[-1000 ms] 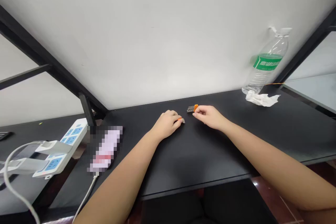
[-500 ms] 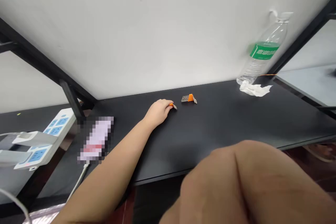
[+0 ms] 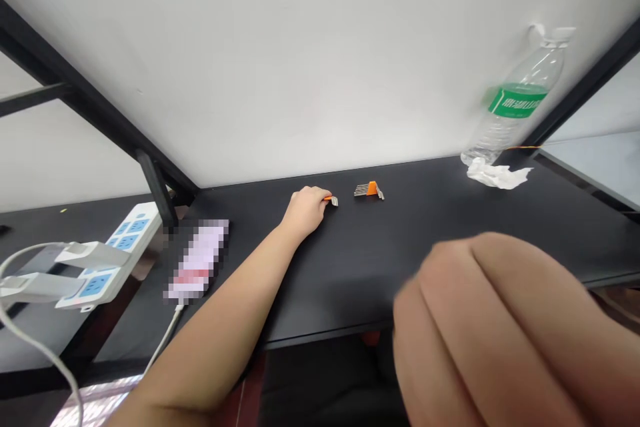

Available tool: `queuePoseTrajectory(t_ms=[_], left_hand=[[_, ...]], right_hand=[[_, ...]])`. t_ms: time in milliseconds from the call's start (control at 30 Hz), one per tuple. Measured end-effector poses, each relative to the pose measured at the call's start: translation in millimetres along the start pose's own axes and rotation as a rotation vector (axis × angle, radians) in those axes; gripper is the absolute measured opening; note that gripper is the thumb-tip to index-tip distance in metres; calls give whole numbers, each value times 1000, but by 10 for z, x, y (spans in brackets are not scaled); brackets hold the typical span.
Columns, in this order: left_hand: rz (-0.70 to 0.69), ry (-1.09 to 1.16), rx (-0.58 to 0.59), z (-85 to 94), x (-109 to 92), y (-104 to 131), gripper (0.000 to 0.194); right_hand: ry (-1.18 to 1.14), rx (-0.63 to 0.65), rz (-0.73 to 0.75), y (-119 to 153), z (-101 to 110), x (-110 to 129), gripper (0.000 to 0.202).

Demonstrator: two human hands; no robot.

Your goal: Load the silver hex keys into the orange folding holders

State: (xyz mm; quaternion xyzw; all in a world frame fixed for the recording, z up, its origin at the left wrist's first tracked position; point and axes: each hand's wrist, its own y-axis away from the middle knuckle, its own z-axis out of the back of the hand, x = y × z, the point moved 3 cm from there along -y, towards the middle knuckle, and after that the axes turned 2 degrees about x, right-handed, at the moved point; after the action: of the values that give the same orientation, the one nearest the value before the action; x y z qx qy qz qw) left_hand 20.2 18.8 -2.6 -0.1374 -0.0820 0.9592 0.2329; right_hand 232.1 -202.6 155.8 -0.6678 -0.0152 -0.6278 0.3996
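My left hand (image 3: 306,210) rests on the black shelf (image 3: 400,240) with its fingers closed on a small orange-and-metal piece (image 3: 334,200). Only its orange edge and bent metal ends stick out past the fingertips. Just to the right lies what looks like a set of hex keys in an orange holder (image 3: 371,188), with thin metal rods on one side and short bent ends on the other. Large and close to the camera, my right hand (image 3: 500,327) hangs over the shelf's front edge. Its fingers are curled together; whatever may be inside them is hidden.
A clear plastic bottle (image 3: 520,101) with a green label leans at the back right, beside crumpled tissue (image 3: 500,175). At left are a blurred-out phone (image 3: 200,260) on a white cable and a power strip (image 3: 123,247) with plugs. Black frame bars (image 3: 100,97) slope at both sides.
My right hand has risen and moved right in view, uncovering more of the shelf's front edge. The left hand stays on the orange-and-metal piece, and its bent ends show more. The view has shifted slightly.
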Motion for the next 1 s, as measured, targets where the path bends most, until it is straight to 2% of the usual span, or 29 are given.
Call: queuePoseTrajectory(t_ms=[67, 100, 133, 200, 233, 300, 333, 400, 467, 533, 600, 667, 767, 900, 1000], left_hand=[[28, -17, 9, 4, 16, -7, 31], [37, -23, 11, 6, 20, -10, 32], [42, -26, 10, 7, 21, -12, 33], [47, -29, 6, 7, 21, -11, 36], [51, -30, 9, 5, 22, -9, 37], [67, -26, 17, 5, 29, 3, 42], [78, -24, 23, 9, 33, 11, 47], [96, -7, 15, 37, 24, 31, 56], [83, 7, -57, 102, -29, 54, 59], [26, 34, -172, 183, -144, 85, 53], [-81, 65, -249, 235, -314, 122, 45], [-170, 60, -224, 224, -489, 153, 42], [-235, -5, -107, 122, -649, 173, 51], [-200, -61, -24, 2, -604, 158, 49], [-180, -72, -14, -29, -521, 140, 35]], right_hand=[[75, 44, -18, -246, 283, -294, 25], [221, 133, -14, -365, 446, -499, 26], [434, 145, -85, -469, 653, -748, 22], [862, 35, -287, -602, 1112, -1248, 17], [996, -14, -399, -624, 1308, -1474, 23], [1068, -63, -588, -602, 1559, -1852, 43], [1049, -63, -623, -580, 1603, -1996, 51], [1037, -45, -629, -540, 1579, -2201, 56], [1079, 19, -615, -522, 1467, -2325, 39], [1116, 39, -582, -531, 1341, -2380, 21], [1132, 54, -535, -551, 1215, -2392, 17], [1135, 92, -485, -567, 1088, -2383, 17], [1106, 143, -429, -568, 921, -2359, 18], [1044, 187, -399, -549, 793, -2324, 16], [1061, 196, -403, -533, 773, -2301, 15]])
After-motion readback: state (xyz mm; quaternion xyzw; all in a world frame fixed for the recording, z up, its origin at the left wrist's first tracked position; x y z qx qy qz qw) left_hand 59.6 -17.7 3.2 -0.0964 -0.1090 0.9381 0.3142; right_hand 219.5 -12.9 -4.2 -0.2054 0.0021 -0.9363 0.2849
